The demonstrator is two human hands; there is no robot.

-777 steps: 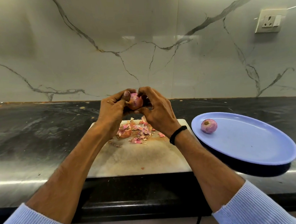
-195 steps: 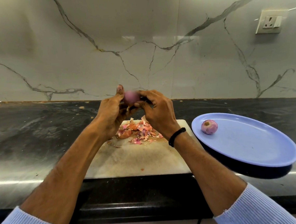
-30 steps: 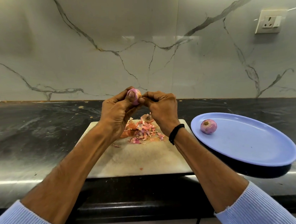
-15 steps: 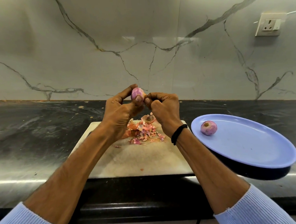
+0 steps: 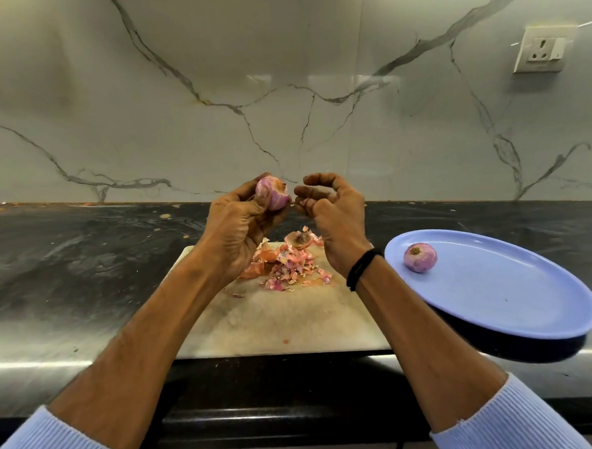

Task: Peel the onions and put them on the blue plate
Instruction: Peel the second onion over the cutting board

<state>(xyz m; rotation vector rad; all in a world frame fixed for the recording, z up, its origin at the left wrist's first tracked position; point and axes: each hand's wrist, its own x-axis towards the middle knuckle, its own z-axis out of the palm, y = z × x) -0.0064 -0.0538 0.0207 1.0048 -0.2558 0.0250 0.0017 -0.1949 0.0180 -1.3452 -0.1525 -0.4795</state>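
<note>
1. The left hand (image 5: 240, 234) grips a small red onion (image 5: 273, 198), raised above the far end of the cutting board (image 5: 275, 321). Thumb and fingers wrap its lower half, leaving the top bare, where a patch of brownish skin clings.
2. The right hand (image 5: 328, 219) sits just beside it, fingers curled in, thumb and forefinger close together. Whether they pinch a shred of skin is too fine for me to tell.
3. A peeled onion (image 5: 419, 257) lies on the blue plate (image 5: 497, 299) near its far-left rim, to the right of the board.
4. A heap of peelings (image 5: 286, 262) lies on the board beneath the hands.
5. The held bulb looks light, firm and round, its bared flesh glossy and probably slick; the dry skin is papery and likely tears into scraps. I'd cup it round the middle and pick at the skin's loose edge.
6. It seems nearly clean. Being round, it may roll on the plate, so it wants setting down, not dropping.
</note>
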